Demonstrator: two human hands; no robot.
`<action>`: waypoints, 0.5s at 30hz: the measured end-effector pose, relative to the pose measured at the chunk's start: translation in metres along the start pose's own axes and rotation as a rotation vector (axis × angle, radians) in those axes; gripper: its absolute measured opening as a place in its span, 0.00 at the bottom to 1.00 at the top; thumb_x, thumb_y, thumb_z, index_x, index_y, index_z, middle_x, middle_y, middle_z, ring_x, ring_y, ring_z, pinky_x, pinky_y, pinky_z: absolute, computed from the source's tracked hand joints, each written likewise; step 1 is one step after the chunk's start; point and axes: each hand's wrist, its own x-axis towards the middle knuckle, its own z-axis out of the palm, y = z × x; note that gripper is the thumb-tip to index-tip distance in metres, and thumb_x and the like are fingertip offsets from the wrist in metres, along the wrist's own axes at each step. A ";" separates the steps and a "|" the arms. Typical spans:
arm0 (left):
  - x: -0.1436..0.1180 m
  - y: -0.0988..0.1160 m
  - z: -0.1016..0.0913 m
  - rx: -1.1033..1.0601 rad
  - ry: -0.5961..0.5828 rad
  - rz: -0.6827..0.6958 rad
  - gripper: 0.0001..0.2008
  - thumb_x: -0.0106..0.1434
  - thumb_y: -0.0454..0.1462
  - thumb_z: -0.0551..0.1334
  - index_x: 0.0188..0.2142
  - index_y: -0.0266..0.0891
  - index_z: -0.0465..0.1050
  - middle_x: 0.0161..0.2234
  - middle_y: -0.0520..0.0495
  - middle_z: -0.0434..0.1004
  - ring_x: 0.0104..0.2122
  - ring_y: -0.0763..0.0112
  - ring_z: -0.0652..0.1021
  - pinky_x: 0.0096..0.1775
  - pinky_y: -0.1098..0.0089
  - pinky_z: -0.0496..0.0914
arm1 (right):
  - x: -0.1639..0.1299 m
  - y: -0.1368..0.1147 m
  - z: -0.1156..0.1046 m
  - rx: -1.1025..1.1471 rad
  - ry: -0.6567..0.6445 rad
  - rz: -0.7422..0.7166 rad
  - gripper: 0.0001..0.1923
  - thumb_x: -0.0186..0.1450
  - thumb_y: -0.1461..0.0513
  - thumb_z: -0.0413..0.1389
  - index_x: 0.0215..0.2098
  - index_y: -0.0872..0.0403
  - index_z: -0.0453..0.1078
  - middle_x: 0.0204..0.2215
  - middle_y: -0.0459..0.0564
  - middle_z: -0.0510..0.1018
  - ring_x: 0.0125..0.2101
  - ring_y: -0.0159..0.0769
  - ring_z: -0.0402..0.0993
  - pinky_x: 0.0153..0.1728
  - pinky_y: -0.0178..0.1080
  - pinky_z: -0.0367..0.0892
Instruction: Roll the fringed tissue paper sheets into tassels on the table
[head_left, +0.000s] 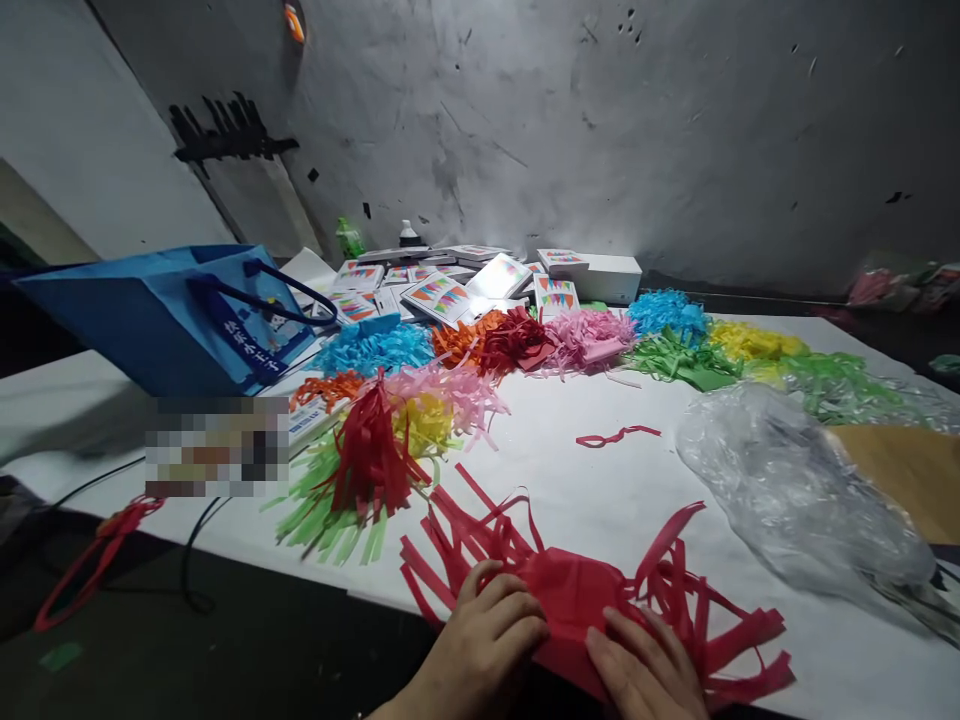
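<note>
A sheet of red tissue paper [574, 595] with both ends cut into long strips lies at the table's front edge, its middle uncut. My left hand [491, 630] has its fingers curled over the left part of that middle. On the right part, my right hand [649, 660] holds the paper with fingers bent over it; both thumbs are hidden. Ahead and to the left, a finished-looking red tassel [371, 450] rests on light green fringe [330, 510]. A twisted red strip [619, 436] lies on the white table covering farther up.
Colourful fringe bundles [592, 335] form an arc behind. Printed white boxes [442, 298] are piled near the wall. A blue paper bag [165, 320] leans at left, with a red cord [97, 560] hanging off the edge. Crumpled clear plastic [787, 490] lies at right.
</note>
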 end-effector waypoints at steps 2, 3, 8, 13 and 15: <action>0.006 0.002 -0.007 -0.057 -0.055 -0.082 0.10 0.70 0.29 0.51 0.39 0.42 0.69 0.34 0.50 0.80 0.37 0.65 0.75 0.48 0.60 0.62 | 0.002 -0.003 -0.002 0.020 0.013 0.135 0.14 0.73 0.68 0.47 0.46 0.54 0.74 0.34 0.45 0.84 0.42 0.41 0.81 0.60 0.49 0.57; 0.010 0.003 -0.013 -0.074 -0.098 -0.122 0.09 0.68 0.29 0.52 0.39 0.42 0.69 0.35 0.50 0.80 0.37 0.65 0.75 0.46 0.60 0.63 | 0.004 -0.003 -0.004 0.035 0.014 0.188 0.12 0.73 0.67 0.48 0.46 0.53 0.74 0.33 0.45 0.83 0.40 0.42 0.81 0.57 0.48 0.59; 0.035 0.001 -0.026 0.077 -0.342 -0.347 0.08 0.64 0.29 0.54 0.31 0.40 0.68 0.31 0.49 0.78 0.32 0.64 0.75 0.41 0.60 0.65 | 0.023 0.007 -0.003 -0.032 0.025 0.271 0.07 0.72 0.65 0.52 0.47 0.55 0.71 0.33 0.49 0.82 0.34 0.40 0.79 0.47 0.47 0.62; 0.053 -0.009 -0.012 0.300 -0.448 -0.446 0.09 0.66 0.36 0.61 0.28 0.39 0.71 0.29 0.47 0.80 0.33 0.59 0.78 0.41 0.58 0.65 | 0.032 0.012 0.010 -0.270 -0.015 0.326 0.11 0.75 0.60 0.49 0.47 0.56 0.71 0.29 0.51 0.78 0.29 0.42 0.75 0.42 0.49 0.60; 0.057 -0.011 -0.009 0.323 -0.465 -0.449 0.09 0.65 0.37 0.63 0.27 0.39 0.72 0.29 0.47 0.81 0.33 0.60 0.78 0.42 0.58 0.65 | 0.035 0.011 0.009 -0.322 -0.041 0.364 0.11 0.74 0.61 0.49 0.48 0.57 0.71 0.30 0.53 0.79 0.32 0.45 0.76 0.42 0.52 0.60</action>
